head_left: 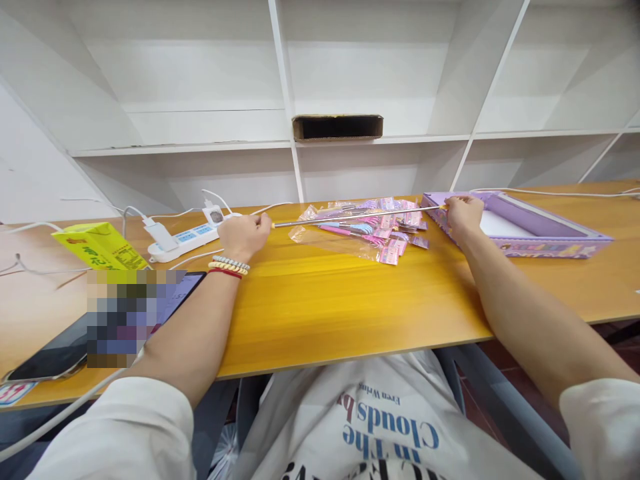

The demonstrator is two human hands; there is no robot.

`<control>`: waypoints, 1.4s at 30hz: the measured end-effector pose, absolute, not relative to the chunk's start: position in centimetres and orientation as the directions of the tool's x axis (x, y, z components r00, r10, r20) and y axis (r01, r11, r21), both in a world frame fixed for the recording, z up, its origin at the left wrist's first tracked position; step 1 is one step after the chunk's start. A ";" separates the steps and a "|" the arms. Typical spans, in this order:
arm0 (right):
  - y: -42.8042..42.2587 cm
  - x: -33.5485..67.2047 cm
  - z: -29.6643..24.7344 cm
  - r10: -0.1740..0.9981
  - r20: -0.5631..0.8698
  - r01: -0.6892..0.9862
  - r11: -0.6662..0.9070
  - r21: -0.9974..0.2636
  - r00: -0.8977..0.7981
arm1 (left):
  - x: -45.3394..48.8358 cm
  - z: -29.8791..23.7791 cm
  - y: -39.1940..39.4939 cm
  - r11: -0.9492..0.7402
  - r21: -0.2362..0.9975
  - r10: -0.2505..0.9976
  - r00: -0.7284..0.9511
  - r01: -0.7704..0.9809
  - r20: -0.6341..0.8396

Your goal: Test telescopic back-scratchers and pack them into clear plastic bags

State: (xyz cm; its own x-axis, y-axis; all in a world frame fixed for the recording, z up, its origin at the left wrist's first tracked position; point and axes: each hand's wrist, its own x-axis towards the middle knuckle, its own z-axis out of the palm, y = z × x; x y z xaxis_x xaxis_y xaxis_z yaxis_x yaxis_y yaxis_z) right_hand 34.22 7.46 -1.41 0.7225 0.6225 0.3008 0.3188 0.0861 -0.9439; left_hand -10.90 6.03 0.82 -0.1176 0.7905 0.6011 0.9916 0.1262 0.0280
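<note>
A thin silvery telescopic rod (345, 217) is stretched out level above the table between my two hands. My left hand (245, 235), with beaded and red bracelets at the wrist, is closed around its left end. At the other end, my right hand (465, 215) pinches the rod's tip, close to the near left corner of a purple box (545, 247). Behind and below the rod lies a pile of pink, blue and purple long-handled items (360, 228) with printed tags, partly in clear plastic bags. Both ends of the rod are largely hidden by my fingers.
On the left are a white power strip (187, 241) with plugs and cables, a yellow carton (100, 245), a phone (55, 350) and a partly blurred screen (183, 293). White shelving (210, 127) stands behind the table, with a cardboard box (338, 128) on a shelf.
</note>
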 end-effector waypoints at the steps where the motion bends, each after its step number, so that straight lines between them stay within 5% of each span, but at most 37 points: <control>1: 7.6 34.3 -1.5 0.596 0.321 0.342 0.081 -0.936 0.736 | -10.9 0.8 6.0 0.115 0.034 0.797 -0.112 0.993 0.594; 42: 8.0 31.3 -2.1 0.602 0.401 0.456 0.068 -0.887 0.690 | -9.4 0.8 5.7 0.103 0.062 0.863 -0.120 0.993 0.490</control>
State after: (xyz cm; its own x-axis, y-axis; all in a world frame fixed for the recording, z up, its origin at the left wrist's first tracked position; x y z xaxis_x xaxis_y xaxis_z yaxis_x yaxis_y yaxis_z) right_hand 31.31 7.98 -2.14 0.6901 0.6022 0.4014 0.4564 0.0684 -0.8872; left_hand -9.38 5.70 0.83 -0.1203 0.8631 0.4904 0.9927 0.1035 0.0615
